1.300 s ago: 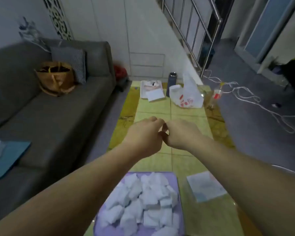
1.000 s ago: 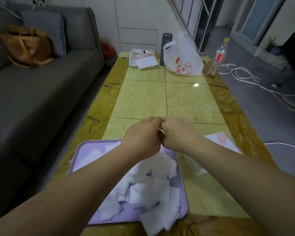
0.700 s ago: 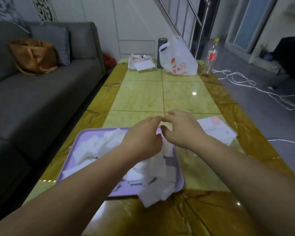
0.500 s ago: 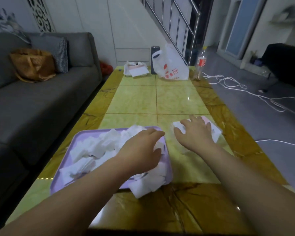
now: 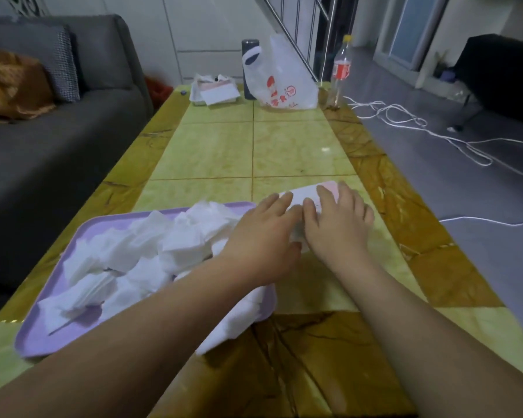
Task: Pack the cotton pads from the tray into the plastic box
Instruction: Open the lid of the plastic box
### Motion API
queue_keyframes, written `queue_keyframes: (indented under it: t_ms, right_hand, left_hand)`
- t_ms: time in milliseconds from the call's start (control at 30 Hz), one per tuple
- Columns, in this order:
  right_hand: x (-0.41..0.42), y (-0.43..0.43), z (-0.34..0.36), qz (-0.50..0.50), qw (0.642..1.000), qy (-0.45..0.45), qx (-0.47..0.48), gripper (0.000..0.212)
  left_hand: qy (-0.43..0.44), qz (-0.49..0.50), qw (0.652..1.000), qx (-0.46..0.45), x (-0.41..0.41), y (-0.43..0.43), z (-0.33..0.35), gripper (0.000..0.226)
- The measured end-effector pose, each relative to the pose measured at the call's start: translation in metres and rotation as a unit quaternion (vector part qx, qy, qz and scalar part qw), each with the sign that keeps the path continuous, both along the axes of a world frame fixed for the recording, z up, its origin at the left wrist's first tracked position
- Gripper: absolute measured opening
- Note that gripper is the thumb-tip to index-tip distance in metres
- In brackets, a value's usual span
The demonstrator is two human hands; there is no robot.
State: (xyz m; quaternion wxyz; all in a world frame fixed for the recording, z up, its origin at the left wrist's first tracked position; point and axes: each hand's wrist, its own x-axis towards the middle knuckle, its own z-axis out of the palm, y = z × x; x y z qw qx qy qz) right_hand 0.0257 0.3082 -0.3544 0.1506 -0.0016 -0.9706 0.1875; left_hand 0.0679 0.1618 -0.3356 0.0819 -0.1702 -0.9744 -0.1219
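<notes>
Just right of the frame's centre, the right hand (image 5: 337, 227) lies flat on the plastic box (image 5: 310, 191), fingers straight and a little spread over its white and pink lid. The left hand (image 5: 264, 236) sits just beside it, fingers straight too, their tips on the box's left end; whether its thumb hooks the box's side I cannot tell. The box rests on the table (image 5: 284, 146), touching or nearly touching the right rim of the lilac tray (image 5: 43, 336). The tray fills the lower left of the frame and holds a loose heap of white cotton pads (image 5: 175, 236), some spilling over its near right edge under the left forearm. At the table's far end, top centre, stand a printed plastic bag (image 5: 280, 82), a dark tumbler (image 5: 249, 46), a clear bottle (image 5: 341, 67) and a pile of papers (image 5: 215, 92). A grey sofa (image 5: 58, 152) runs along the left; white cord (image 5: 405, 119) loops on the floor at right.
</notes>
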Motion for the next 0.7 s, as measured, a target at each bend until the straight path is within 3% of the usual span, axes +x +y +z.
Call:
queue_keyframes:
  t_ms: [133,300,700]
  right_hand:
    - [-0.012,0.01,-0.004,-0.038,0.999,-0.004,-0.018,0.05]
    - [-0.023,0.021,-0.007,-0.058,0.98,0.037,-0.186,0.037]
    - [-0.014,0.028,0.003,-0.121,0.925,0.027,-0.359,0.049]
  left_hand:
    - [-0.002,0.035,0.999,-0.033,-0.018,0.022,-0.006,0.056]
    - [-0.01,0.081,0.993,-0.089,-0.026,0.045,0.006,0.046]
    - [0.042,0.056,0.957,-0.282,-0.016,0.057,0.013,0.034]
